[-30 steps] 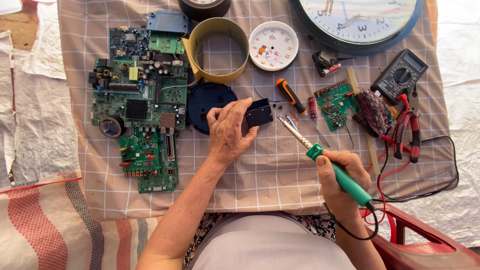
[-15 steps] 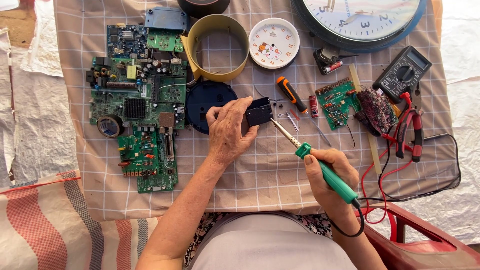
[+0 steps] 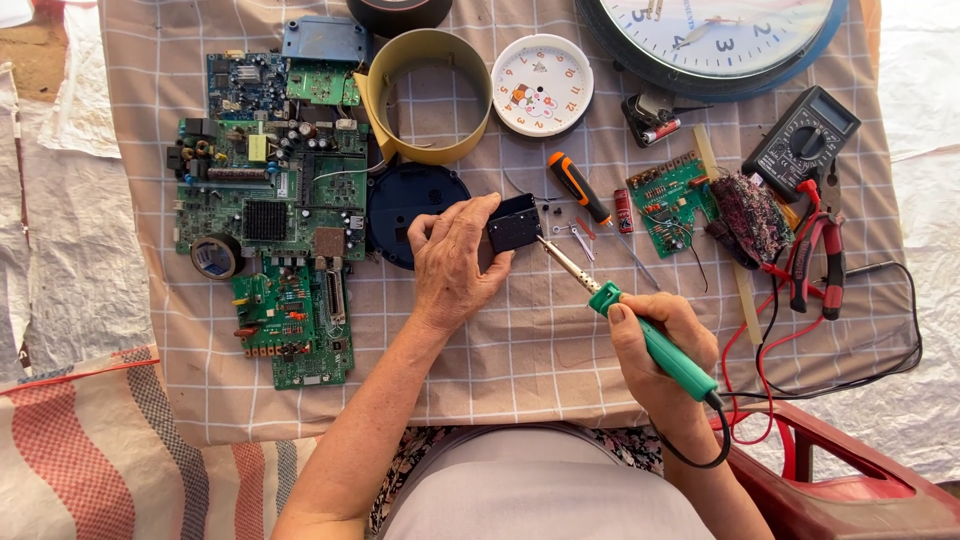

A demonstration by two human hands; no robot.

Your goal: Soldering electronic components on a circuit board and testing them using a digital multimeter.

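My left hand (image 3: 455,262) holds a small black clock movement box (image 3: 515,224) just above the checked cloth (image 3: 520,350). My right hand (image 3: 665,345) grips a green-handled soldering iron (image 3: 655,337). Its metal tip (image 3: 548,247) touches the lower right edge of the black box. A dark round clock back (image 3: 400,200) lies under and behind my left hand. An orange-handled screwdriver (image 3: 578,187) lies just right of the box.
Green circuit boards (image 3: 270,200) cover the left side, with a tape roll (image 3: 216,256). A yellow ring (image 3: 425,95), small white clock dial (image 3: 542,85) and large wall clock (image 3: 715,40) lie at the back. A multimeter (image 3: 803,140), pliers (image 3: 815,260) and leads sit right.
My right hand has moved the soldering iron left and up, bringing its tip from the cloth onto the black box. My left hand has stayed holding the box.
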